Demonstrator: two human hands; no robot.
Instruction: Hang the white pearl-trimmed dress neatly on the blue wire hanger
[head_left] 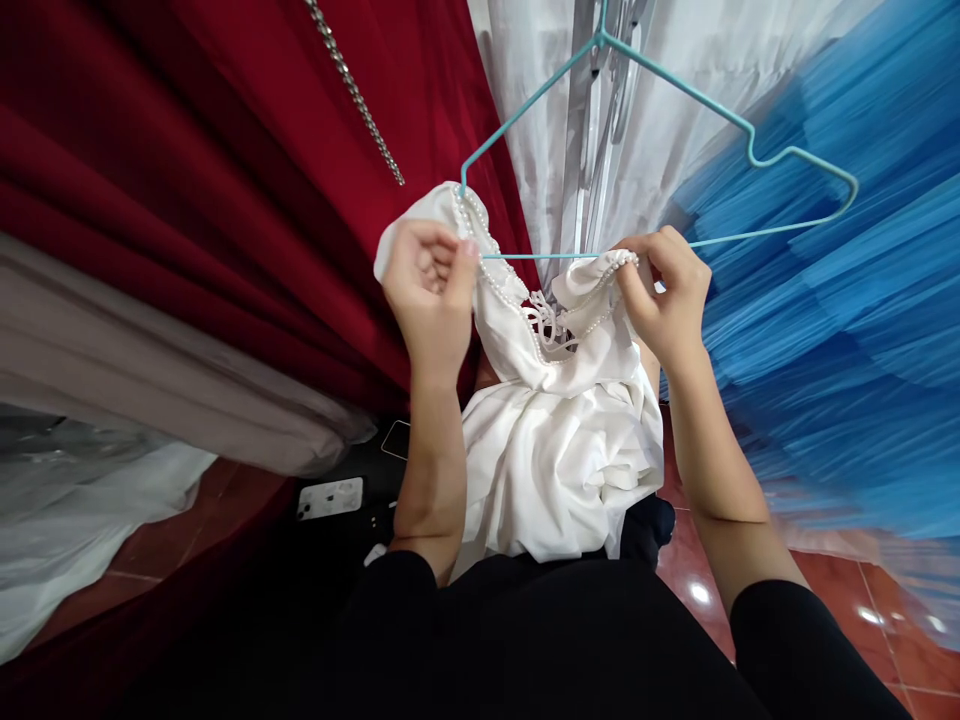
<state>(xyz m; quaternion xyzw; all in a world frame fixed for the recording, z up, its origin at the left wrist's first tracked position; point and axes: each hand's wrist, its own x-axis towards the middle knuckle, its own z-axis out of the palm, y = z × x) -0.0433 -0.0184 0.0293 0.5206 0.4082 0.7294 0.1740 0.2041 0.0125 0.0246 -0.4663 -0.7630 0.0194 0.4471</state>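
A white dress (555, 450) with pearl-like beads along its neckline hangs bunched in front of me. A light teal wire hanger (540, 92) is above it, its left end inside the dress's left shoulder and its right end bare. My left hand (435, 280) is closed at the left shoulder, fingers curled and thumb against the beaded edge. With fingers and thumb pinched, my right hand (666, 290) holds the beaded edge of the right shoulder, just under the hanger's lower bar. White lacing shows inside the neckline.
Red fabric (300, 200) with a beaded strip (352, 85) hangs at the left, above greyish cloth (150, 350). Blue tulle (847, 300) fills the right side. White garments (697, 100) hang behind the hanger. A phone (330, 498) lies on a black surface at lower left.
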